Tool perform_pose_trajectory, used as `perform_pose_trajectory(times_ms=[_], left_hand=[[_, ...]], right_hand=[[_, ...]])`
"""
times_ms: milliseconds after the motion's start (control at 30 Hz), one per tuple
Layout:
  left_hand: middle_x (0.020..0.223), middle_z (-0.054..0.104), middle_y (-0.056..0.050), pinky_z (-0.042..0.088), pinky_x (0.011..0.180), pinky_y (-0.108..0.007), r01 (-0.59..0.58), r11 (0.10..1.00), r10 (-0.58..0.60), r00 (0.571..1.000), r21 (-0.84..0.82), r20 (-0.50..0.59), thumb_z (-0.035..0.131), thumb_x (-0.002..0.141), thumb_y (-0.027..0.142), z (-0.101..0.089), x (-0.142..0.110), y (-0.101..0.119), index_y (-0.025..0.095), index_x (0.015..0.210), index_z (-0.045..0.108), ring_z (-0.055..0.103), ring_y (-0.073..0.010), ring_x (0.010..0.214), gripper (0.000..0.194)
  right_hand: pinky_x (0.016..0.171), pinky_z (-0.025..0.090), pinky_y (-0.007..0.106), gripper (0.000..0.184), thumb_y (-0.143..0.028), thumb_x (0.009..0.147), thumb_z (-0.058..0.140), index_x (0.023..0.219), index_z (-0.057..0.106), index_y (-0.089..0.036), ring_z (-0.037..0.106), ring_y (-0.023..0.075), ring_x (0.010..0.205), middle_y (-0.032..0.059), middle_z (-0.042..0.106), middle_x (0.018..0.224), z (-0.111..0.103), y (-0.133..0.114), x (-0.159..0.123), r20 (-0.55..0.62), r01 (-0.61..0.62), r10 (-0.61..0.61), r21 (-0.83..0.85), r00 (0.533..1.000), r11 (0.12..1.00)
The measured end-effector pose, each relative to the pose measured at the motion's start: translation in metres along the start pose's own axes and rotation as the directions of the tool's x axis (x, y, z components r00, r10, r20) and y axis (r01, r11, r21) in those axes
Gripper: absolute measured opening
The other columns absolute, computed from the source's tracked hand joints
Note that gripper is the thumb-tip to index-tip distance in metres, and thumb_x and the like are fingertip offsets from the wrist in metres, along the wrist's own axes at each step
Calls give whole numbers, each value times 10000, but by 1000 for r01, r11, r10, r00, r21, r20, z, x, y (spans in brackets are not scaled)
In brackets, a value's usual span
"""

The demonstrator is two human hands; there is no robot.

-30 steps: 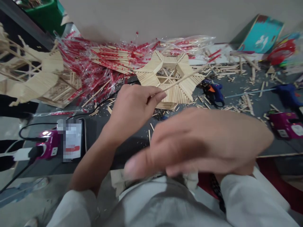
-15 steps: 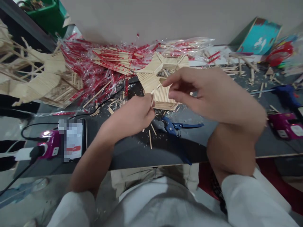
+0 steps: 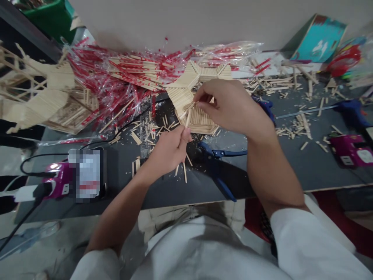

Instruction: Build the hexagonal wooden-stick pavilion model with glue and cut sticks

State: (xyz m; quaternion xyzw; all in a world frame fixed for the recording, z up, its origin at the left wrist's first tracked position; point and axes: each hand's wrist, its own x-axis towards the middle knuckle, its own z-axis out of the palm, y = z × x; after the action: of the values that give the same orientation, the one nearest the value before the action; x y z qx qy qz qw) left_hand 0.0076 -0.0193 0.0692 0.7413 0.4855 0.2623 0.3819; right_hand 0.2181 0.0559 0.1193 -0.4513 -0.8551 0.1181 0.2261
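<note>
Left hand [image 3: 170, 149] is closing thumb and finger on a stick [image 3: 189, 118], its free end pointing up toward the stick frame [image 3: 181, 95]. Right hand [image 3: 230, 105] is reaching over the frame, pinching what looks like a thin piece [image 3: 190, 105] at its fingertips, just beside the held stick. Small pinch grips are probably giving finer control over such slim wood, and leaving the tips in view. Frame is sitting flat at mid-table, partly hidden by the right hand; that spot is likely suiting both hands. Blue cutters [image 3: 217, 154] are lying between frame and table edge, seemingly for easy reach.

Dark table [image 3: 125, 202]: offcuts are scattering around the frame and to the right; red-and-clear wrapped sticks [image 3: 136, 70] are heaping along the back. Second stick structure [image 3: 56, 97] is standing at left. Phone [image 3: 89, 175], screen blurred out, is lying beside a purple power adapter [image 3: 60, 179]. Blue glue gun [image 3: 351, 112] is resting at right, above another purple adapter [image 3: 351, 151]. Plain wall [image 3: 233, 23] is closing off the back, turquoise box [image 3: 320, 39] tilting near it, green bin [image 3: 55, 19] showing at upper left.
</note>
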Motion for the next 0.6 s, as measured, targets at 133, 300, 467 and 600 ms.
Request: perform_pose_trajectory(times_ms=[133,300,467,600], left_hand=[[454,591,40,444,596,-257,-4,1000,4,1000,13,-7,321,1133,512,-1,3,-4,187,915,633,577,-132,417,501],[462,599,40,410,478,-235,73,994,-71,997,-85,21,312,1122,564,2,3,-7,184,940,616,550,-121,349,520],[459,591,33,394,441,-224,119,987,-115,993,-113,35,315,1117,571,5,4,-6,178,957,610,537,-117,327,517],[471,600,36,404,457,-219,141,982,-138,990,-126,33,315,1113,583,5,3,-3,174,994,618,555,-119,352,523]], right_hand=[[907,527,437,133,-257,949,585,957,717,-276,685,285,975,61,746,1006,-1,-3,2,-17,22,-22,6,1000,1000],[957,535,457,151,-356,985,576,979,725,-334,671,309,1062,49,761,1046,0,-7,4,-69,-50,54,63,996,997],[930,531,430,135,-299,963,591,926,720,-294,667,284,995,56,751,996,5,-6,6,-37,-13,16,78,999,997],[901,520,409,142,-224,944,586,922,722,-257,666,265,976,65,728,975,8,-4,7,-41,39,-36,72,999,997]])
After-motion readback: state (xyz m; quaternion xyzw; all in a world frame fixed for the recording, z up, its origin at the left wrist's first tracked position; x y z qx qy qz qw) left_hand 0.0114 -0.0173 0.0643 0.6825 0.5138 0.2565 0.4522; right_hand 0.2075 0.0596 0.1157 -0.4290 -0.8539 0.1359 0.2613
